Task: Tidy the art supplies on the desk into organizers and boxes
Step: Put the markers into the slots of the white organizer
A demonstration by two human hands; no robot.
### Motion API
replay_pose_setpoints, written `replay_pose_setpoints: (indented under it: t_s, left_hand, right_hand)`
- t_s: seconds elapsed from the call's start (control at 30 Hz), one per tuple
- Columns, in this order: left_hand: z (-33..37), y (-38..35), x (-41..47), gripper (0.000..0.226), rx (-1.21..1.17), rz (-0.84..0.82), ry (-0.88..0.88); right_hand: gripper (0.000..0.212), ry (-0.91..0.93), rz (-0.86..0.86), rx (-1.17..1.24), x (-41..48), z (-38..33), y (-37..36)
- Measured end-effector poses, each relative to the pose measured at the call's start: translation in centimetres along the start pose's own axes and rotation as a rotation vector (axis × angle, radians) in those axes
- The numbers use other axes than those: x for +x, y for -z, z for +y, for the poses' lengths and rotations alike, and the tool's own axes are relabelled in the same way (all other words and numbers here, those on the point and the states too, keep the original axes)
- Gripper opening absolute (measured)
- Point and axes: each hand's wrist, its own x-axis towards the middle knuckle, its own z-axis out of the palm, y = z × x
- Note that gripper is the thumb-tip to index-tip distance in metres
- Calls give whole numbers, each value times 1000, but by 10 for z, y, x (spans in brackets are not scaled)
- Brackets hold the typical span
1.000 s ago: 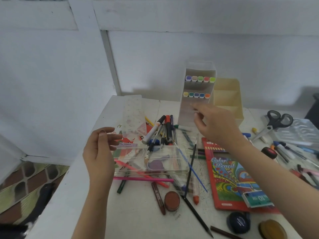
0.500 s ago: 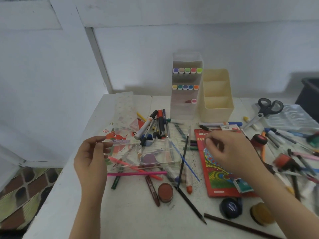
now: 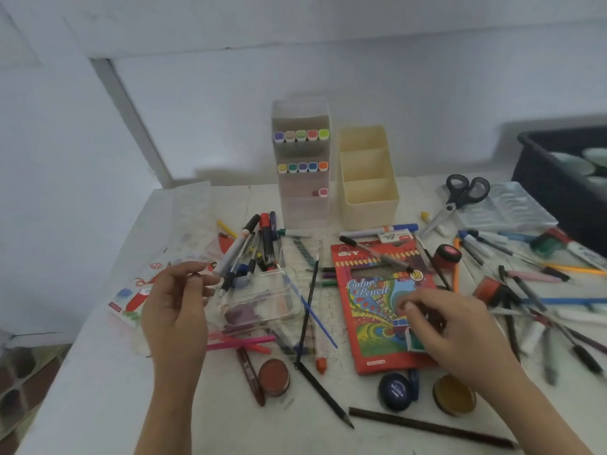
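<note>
My left hand [image 3: 177, 307] pinches the left edge of a clear plastic box [image 3: 266, 300], holding it over a heap of pens and markers [image 3: 259, 244]. My right hand [image 3: 456, 330] rests on the red colour pencil box [image 3: 368, 290], its fingers curled around a small teal box [image 3: 413, 341] lying on it. At the back stand a clear marker organizer [image 3: 302, 208] with two rows of markers plus one lone marker, and a cream three-compartment organizer [image 3: 368, 200].
Loose pens and pencils [image 3: 525, 290] cover the desk's right side. Black scissors [image 3: 460, 195] and a clear palette tray [image 3: 519, 208] lie at the back right, beside a dark bin [image 3: 565, 178]. Three round paint pots [image 3: 273, 377] sit near the front edge.
My right hand came back from the marker organizer, leaving one marker in its third row, and dropped onto the colour pencil box and the teal box. My left hand stayed at the clear box.
</note>
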Motion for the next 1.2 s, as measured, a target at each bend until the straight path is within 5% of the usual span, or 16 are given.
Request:
replay_pose_setpoints:
  t_s: [0.17, 0.5, 0.83, 1.2]
  left_hand:
    - [11, -19, 1, 24, 31, -18, -53]
    - [-6, 38, 6, 27, 203, 273, 52]
    - [-14, 91, -12, 28, 298, 346, 107]
    - [-18, 126, -13, 25, 359, 345, 145]
  right_hand:
    - [10, -11, 54, 6, -8, 12, 15]
    - [14, 228, -182, 35, 53, -23, 5]
    - [19, 575, -308, -13, 131, -134, -90]
    - [21, 672, -415, -238, 164, -216, -195]
